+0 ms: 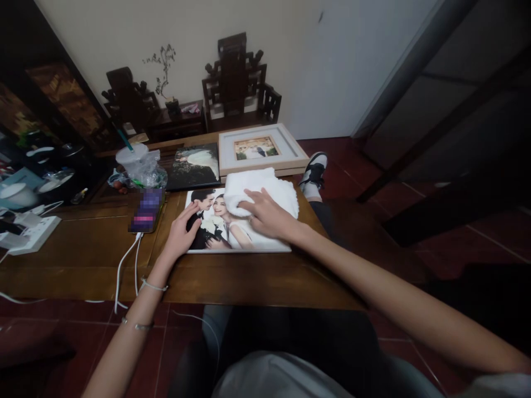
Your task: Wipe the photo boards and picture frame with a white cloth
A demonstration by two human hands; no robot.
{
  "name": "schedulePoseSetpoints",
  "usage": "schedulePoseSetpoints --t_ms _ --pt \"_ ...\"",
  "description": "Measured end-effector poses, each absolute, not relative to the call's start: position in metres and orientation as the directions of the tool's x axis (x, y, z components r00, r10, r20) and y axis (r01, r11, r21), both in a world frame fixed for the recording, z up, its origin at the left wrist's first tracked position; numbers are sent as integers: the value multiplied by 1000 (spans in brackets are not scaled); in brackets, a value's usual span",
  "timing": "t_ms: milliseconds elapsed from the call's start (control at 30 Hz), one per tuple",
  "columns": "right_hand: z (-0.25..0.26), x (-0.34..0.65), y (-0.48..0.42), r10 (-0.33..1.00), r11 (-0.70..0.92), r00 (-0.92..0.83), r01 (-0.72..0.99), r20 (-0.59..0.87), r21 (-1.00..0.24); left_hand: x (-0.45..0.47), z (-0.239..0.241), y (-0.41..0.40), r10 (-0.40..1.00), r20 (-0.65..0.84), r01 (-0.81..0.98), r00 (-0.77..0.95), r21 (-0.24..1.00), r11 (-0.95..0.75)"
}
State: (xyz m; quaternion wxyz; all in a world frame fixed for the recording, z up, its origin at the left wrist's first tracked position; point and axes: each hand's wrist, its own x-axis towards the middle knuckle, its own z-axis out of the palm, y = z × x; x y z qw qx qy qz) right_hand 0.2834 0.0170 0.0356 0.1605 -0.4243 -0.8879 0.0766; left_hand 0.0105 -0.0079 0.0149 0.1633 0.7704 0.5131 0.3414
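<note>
Room btwn photo (pixel 224 229) & near tbl (pixel 249 279) edge; phone (pixel 147 213) blocks L.

Wooden table (pixel 249 282): couple photo (pixel 224 229), dark photo panel (pixel 188 172), framed picture (pixel 256 148), phone (pixel 146 211) (cable plugged in), power strip (pixel 39 235).

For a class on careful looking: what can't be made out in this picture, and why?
Head view: upper right of the couple photo print, under the white cloth and right hand.
Head view: the print's left edge, partly behind the left hand.
Head view: phone screen, blurred into blocks.
Head view: faces in the framed picture, too small.
Head view: lower left white cable, cut off by the edge.
</note>
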Motion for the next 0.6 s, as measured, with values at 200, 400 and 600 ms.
schedulePoseSetpoints --t_ms 200,400,600 --pt "38 287 -44 667 740 -720 608 191 -287 10 13 -7 902 360 678 238 603 -419" --pt "46 294 -69 540 822 -822 469 179 -324 10 12 -7 900 364 674 240 605 -424" --pt "39 304 -22 628 770 -746 554 220 -317 10 14 -8 903 357 677 239 606 -418"
